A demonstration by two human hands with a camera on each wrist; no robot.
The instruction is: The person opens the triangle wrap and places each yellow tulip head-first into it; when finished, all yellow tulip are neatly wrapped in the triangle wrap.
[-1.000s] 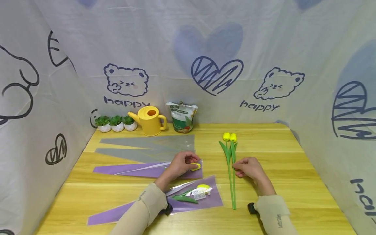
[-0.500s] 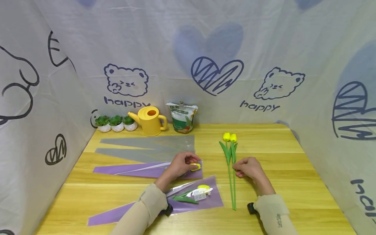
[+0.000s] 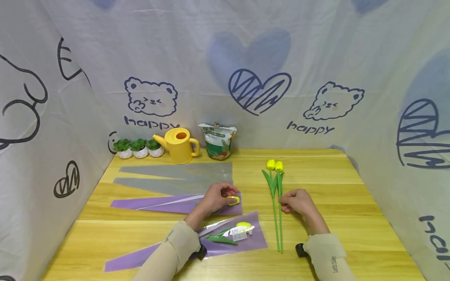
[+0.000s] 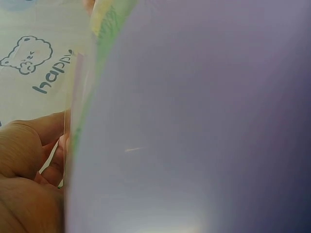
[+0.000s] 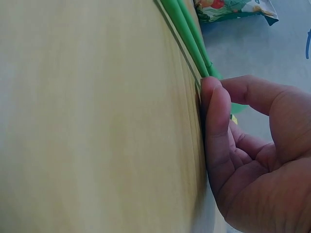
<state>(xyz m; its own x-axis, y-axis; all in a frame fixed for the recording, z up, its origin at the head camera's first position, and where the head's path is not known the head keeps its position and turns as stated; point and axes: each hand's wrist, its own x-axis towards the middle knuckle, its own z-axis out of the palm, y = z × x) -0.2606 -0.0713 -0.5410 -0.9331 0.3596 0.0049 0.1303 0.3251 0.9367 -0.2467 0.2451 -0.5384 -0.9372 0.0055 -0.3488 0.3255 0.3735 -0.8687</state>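
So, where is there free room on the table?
Bare table lies right of the two unwrapped tulips, past the right hand; a narrower strip separates those tulips from the grey wrappers. Crowded: the left, with purple wrappers too.

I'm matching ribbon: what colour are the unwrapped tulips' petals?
Yellow petals, clearest in the head view.

Rightward the right hand (image 3: pixel 298 200) can pass; leftward lie 2 tulips (image 3: pixel 273 186).

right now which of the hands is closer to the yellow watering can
Left. The left hand is in front of the watering can and to its right; the right hand is farther right.
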